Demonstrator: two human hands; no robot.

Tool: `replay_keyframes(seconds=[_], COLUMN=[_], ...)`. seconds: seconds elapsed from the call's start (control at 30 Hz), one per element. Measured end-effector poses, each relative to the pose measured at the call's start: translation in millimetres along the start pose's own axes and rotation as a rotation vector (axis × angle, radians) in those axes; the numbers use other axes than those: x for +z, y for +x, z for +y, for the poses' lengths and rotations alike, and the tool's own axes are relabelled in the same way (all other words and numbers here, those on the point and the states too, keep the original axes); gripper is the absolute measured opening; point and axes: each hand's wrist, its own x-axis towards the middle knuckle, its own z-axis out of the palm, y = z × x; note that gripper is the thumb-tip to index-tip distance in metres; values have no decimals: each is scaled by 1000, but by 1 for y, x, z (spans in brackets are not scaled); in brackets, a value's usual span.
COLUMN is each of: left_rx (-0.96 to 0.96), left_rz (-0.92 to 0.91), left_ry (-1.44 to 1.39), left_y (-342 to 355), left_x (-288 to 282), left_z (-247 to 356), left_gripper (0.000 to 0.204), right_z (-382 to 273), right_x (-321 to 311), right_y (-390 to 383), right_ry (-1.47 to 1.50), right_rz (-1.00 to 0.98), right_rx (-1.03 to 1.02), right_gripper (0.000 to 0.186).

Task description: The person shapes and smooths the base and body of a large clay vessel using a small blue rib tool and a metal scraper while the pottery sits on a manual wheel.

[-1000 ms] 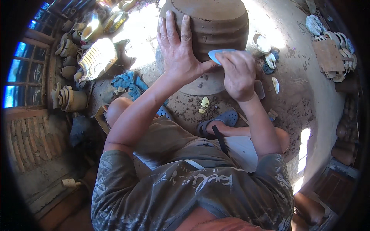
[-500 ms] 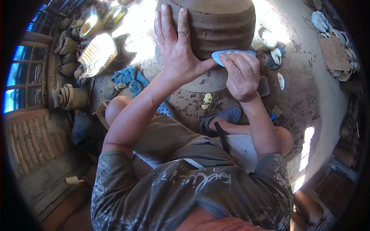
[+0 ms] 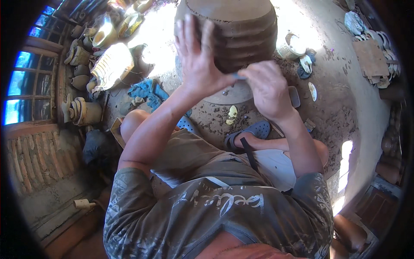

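Observation:
A large brown clay pot point(image 3: 250, 47) with ridged walls and a flat top stands in front of me on a round wheel disc point(image 3: 235, 96). My left hand point(image 3: 199, 64) is open against the left side of the pot, its fingers spread upward and its thumb stretched to the right. Just below the pot's near side, my right hand point(image 3: 269, 88) is closed on a flat, light blue scraper point(image 3: 237, 76). Only a sliver of the scraper shows by the left thumb tip; the rest is hidden by blurred fingers. Whether the scraper touches the clay cannot be made out.
Clay crumbs and a yellowish piece point(image 3: 232, 113) lie on the floor by my sandalled foot point(image 3: 254, 131). A blue cloth point(image 3: 146, 93) is at left, near stacked pottery point(image 3: 84, 110). To the pot's right stand a pale bucket point(image 3: 291, 46) and a small tray point(image 3: 294, 96).
My right hand has come down and turned, so the scraper, broadly visible before, is now mostly hidden. My left hand has dropped slightly along the pot.

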Motion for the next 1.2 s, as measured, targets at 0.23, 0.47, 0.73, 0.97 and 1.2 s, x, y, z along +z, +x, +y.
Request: replay_keyframes(seconds=[0.23, 0.47, 0.73, 0.97, 1.2], left_rx=[177, -74, -28, -23, -17], left_rz=[-155, -65, 23, 38, 44], left_ry=[-138, 29, 32, 28, 44], left_y=[-33, -11, -8, -8, -7], left_x=[-21, -6, 12, 12, 14], left_z=[24, 1, -9, -8, -5], left_gripper=[91, 154, 142, 141, 145], right_z=[-22, 8, 17, 16, 19], right_x=[-9, 5, 26, 17, 38], right_y=[-29, 3, -23, 8, -23], right_ry=[239, -247, -259, -302, -230], right_rz=[78, 304, 224, 297, 297], right_rx=[294, -143, -172, -209, -146], right_gripper=[31, 39, 41, 39, 39])
